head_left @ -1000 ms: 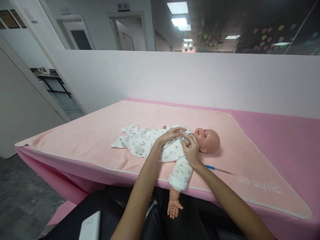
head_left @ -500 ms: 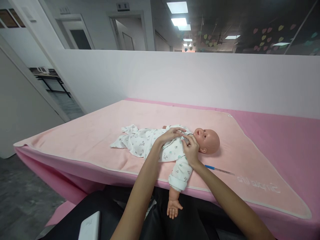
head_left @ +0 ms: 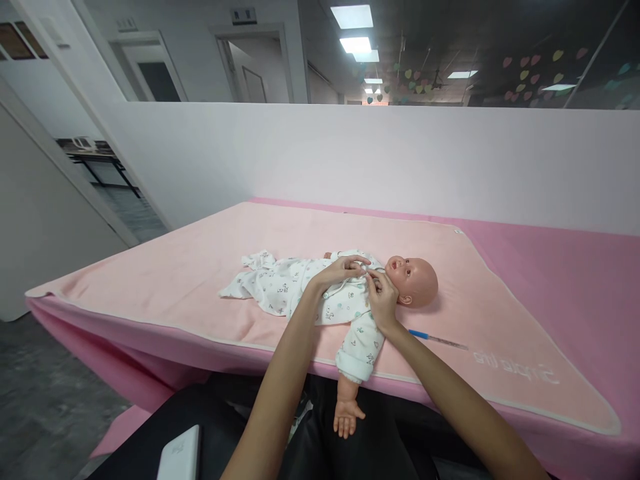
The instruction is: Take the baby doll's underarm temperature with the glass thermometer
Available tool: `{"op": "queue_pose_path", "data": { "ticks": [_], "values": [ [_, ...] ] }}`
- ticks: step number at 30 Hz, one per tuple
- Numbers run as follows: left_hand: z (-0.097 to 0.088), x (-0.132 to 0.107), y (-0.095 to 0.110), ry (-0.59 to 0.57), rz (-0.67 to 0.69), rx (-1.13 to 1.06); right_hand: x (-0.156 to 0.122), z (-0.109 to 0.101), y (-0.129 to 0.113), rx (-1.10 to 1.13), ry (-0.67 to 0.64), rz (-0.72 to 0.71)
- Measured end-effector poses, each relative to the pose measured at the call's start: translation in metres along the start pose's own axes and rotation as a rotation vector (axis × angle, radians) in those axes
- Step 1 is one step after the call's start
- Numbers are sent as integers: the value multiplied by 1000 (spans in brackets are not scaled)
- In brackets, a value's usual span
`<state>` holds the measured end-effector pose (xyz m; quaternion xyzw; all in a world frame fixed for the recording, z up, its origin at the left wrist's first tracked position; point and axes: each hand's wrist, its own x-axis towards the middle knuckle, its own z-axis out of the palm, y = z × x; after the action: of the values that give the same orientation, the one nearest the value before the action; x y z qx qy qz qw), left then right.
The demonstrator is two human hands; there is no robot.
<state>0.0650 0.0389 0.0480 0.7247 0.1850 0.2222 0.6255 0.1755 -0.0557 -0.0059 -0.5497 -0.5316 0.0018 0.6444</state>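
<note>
A bald baby doll (head_left: 414, 281) lies on its back with its head to the right. It wears a white patterned baby outfit (head_left: 280, 283), and one arm hangs over the near table edge. At the outfit's neckline, my right hand (head_left: 383, 298) pinches the cloth between thumb and fingers. My left hand (head_left: 343, 271) rests on the doll's chest, its fingertips closed at the same neckline and almost meeting the right ones. The exact bit of cloth or fastener in the fingertips is hidden.
A thermometer-like stick with a blue end (head_left: 419, 334) lies beside my right forearm. Under the doll is a peach blanket (head_left: 165, 280) over a pink cloth (head_left: 575, 280). A white flat device (head_left: 179, 455) sits on my lap. Behind the table runs a white wall (head_left: 350, 160).
My right fingers have shifted slightly and drawn closer together at the neckline. The left hand has barely moved, and the doll lies as before.
</note>
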Motion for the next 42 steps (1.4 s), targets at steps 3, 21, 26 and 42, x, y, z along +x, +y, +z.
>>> {"op": "queue_pose_path", "data": {
  "ticks": [3, 21, 26, 42],
  "values": [
    [2, -1, 2, 32, -4, -17, 1, 0, -2, -45, 12, -2],
    [22, -49, -18, 459, 273, 553, -4, 2, -10, -179, -168, -355],
    [27, -61, -31, 742, 283, 860, 2, 15, -15, -458, -316, -518],
    [28, -56, -33, 885, 282, 986, 5, 23, -21, -549, -199, -456]
  ]
}}
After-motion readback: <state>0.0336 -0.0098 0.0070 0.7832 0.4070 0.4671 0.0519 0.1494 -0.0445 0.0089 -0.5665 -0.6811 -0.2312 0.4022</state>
